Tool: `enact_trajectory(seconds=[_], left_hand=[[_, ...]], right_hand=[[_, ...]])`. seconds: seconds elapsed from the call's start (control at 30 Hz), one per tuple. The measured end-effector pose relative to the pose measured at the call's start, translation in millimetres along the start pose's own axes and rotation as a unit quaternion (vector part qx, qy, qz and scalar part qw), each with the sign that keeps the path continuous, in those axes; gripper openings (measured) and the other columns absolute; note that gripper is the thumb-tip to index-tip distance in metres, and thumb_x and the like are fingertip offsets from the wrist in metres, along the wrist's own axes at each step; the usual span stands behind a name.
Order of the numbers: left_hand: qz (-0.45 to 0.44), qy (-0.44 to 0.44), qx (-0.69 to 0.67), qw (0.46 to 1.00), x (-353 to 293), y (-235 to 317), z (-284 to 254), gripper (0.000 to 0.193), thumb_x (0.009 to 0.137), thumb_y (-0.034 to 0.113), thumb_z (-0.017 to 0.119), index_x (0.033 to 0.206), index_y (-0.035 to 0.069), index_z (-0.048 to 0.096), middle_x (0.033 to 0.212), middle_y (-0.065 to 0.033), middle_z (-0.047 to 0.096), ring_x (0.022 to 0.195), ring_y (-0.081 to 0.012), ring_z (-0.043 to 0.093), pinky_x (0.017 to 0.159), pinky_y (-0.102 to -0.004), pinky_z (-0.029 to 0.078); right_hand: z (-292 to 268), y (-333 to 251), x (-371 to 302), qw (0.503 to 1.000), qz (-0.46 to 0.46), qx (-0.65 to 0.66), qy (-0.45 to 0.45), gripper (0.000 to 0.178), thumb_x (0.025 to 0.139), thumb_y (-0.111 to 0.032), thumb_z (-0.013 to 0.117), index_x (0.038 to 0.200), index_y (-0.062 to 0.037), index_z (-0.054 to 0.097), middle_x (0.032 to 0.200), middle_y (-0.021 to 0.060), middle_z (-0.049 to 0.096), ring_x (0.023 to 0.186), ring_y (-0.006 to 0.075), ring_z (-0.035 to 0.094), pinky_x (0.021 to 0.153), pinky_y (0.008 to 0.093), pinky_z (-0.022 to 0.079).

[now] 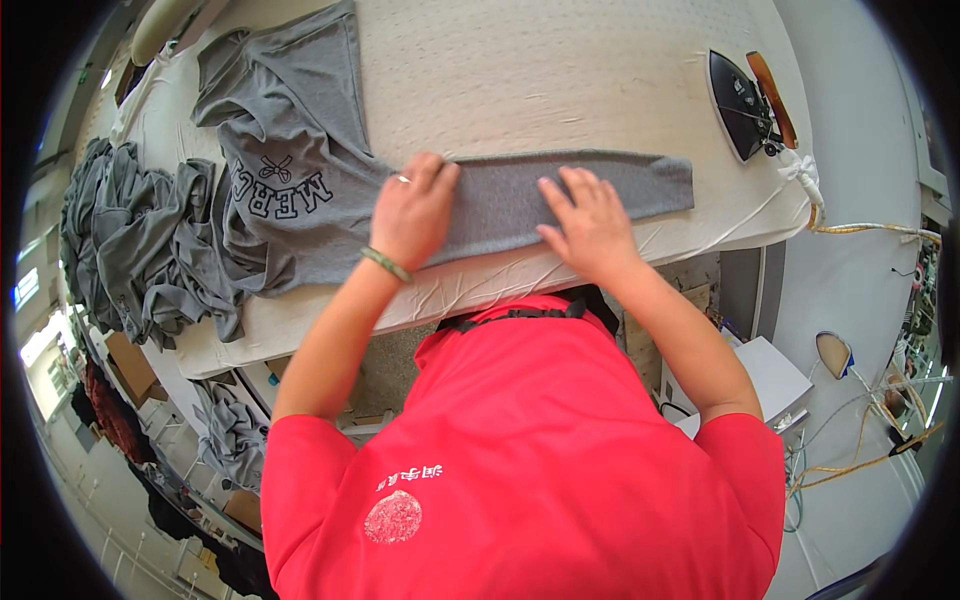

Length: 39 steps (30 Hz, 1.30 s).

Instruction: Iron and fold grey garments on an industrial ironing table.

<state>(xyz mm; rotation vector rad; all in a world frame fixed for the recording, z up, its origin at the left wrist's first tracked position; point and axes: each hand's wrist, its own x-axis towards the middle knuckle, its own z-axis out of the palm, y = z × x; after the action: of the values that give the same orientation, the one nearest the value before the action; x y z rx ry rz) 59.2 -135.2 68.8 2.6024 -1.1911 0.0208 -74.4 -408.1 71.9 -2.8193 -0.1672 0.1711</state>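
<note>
A grey long-sleeved sweatshirt [300, 230] with dark printed lettering and a small bow design lies on a pale padded ironing table [500, 95]. One of its sleeves [490, 205] stretches flat to the right along the near side of the table. My left hand [410, 215], with a ring and a green bangle, rests palm down near the shoulder end, fingers bent and close together over the sleeve's far edge. Farther along, my right hand [592, 225] lies on the sleeve with its fingers spread. Both palms are hidden from above.
An iron [742, 108] with a wooden handle stands at the table's far right, its cord [860, 230] running off right. Crumpled grey garments [135, 245] are heaped at the left edge. Below right is a white box [765, 380]; more grey cloth [232, 435] hangs lower left.
</note>
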Motion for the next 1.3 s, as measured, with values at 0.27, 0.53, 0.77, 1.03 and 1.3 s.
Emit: enact_trajectory(seconds=[0.27, 0.53, 0.77, 1.03, 1.3], left_hand=[[0.012, -0.124, -0.055, 0.991, 9.8, -95.7, -28.0, 0.018, 0.091, 0.024, 0.077, 0.098, 0.009, 0.068, 0.099, -0.0099, 0.066, 0.100, -0.0301, 0.067, 0.087, -0.0438, 0.056], [0.011, -0.020, 0.035, 0.999, -5.8, -46.4, -15.3, 0.024, 0.091, 0.017, 0.074, 0.112, 0.007, 0.071, 0.112, -0.0095, 0.067, 0.107, -0.0296, 0.067, 0.093, -0.0450, 0.052], [-0.054, 0.083, -0.007, 0.995, -19.7, 32.4, 37.0, 0.050, 0.094, 0.019, 0.071, 0.142, 0.007, 0.066, 0.144, -0.0109, 0.061, 0.133, -0.0272, 0.058, 0.113, -0.0467, 0.043], [-0.031, 0.091, -0.051, 0.994, 25.8, 86.4, 61.1, 0.053, 0.094, 0.021, 0.073, 0.143, 0.006, 0.064, 0.144, -0.0092, 0.060, 0.135, -0.0259, 0.056, 0.117, -0.0472, 0.040], [-0.005, 0.081, -0.053, 0.995, 86.8, 168.3, 95.8, 0.051, 0.091, 0.023, 0.075, 0.139, 0.006, 0.066, 0.140, -0.0073, 0.061, 0.132, -0.0237, 0.058, 0.115, -0.0476, 0.041]], right_hand=[[40.3, -85.5, 52.8, 0.993, -0.111, -0.021, 0.017, 0.069, 0.090, -0.042, 0.079, 0.151, -0.0142, 0.059, 0.159, 0.0180, 0.050, 0.149, 0.0366, 0.045, 0.117, 0.0652, 0.039], [47.0, -83.8, 69.1, 0.988, -0.138, 0.019, 0.072, 0.064, 0.091, -0.037, 0.078, 0.146, -0.0083, 0.062, 0.156, 0.0154, 0.054, 0.145, 0.0327, 0.049, 0.117, 0.0598, 0.041], [-2.2, 33.2, 11.3, 0.994, -0.034, -0.024, 0.099, 0.052, 0.091, -0.025, 0.077, 0.138, -0.0059, 0.065, 0.143, 0.0135, 0.062, 0.136, 0.0323, 0.056, 0.115, 0.0495, 0.045], [-61.5, 145.1, -48.9, 0.952, 0.246, 0.091, 0.157, 0.034, 0.096, -0.016, 0.077, 0.127, -0.0027, 0.070, 0.120, 0.0108, 0.073, 0.108, 0.0259, 0.070, 0.095, 0.0372, 0.056], [-57.2, 200.3, -50.8, 0.903, 0.228, 0.363, 0.023, 0.029, 0.092, -0.017, 0.082, 0.114, 0.0015, 0.075, 0.105, 0.0091, 0.073, 0.093, 0.0177, 0.071, 0.087, 0.0322, 0.056]])
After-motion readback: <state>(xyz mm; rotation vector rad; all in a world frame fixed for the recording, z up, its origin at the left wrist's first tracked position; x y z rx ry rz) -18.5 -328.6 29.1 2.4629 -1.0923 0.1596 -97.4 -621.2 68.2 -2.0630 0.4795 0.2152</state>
